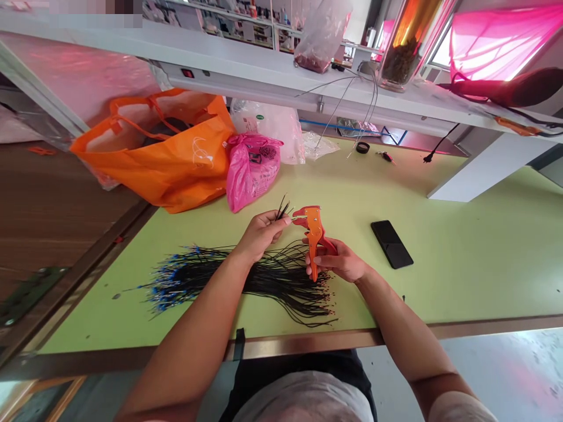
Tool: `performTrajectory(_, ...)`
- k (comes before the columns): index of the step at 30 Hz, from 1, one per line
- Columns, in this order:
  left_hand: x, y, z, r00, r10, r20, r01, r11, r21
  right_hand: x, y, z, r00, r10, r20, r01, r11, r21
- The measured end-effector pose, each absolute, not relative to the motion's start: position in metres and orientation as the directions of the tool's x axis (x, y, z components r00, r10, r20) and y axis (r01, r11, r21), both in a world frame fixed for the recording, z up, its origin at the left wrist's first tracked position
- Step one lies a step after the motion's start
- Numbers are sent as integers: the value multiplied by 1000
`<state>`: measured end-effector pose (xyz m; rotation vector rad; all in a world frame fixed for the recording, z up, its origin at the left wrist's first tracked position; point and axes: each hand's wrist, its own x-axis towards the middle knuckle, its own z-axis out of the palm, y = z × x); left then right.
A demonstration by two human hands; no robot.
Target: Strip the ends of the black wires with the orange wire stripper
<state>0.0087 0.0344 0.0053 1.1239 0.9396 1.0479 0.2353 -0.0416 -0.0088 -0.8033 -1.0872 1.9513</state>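
Observation:
My left hand is closed on a few thin black wires, whose ends stick up past the fingers. One wire end points toward the jaws of an orange and red wire stripper; I cannot tell whether it lies between them. Wrapped round the stripper's handles is my right hand, holding the tool upright. Beneath both hands a large bundle of black wires lies across the table, with blue and bare metal ends at the left and reddish tips at the right.
A black phone lies right of my right hand. An orange bag and a pink plastic bag stand at the back left. Behind the green table runs a white shelf. A black tape roll sits under it.

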Motion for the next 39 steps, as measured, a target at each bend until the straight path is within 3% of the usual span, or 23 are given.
performTrajectory(39, 9, 36, 2, 220, 975, 7, -145, 25, 989, 223, -42, -7, -439, 892, -108, -194, -211, -958)
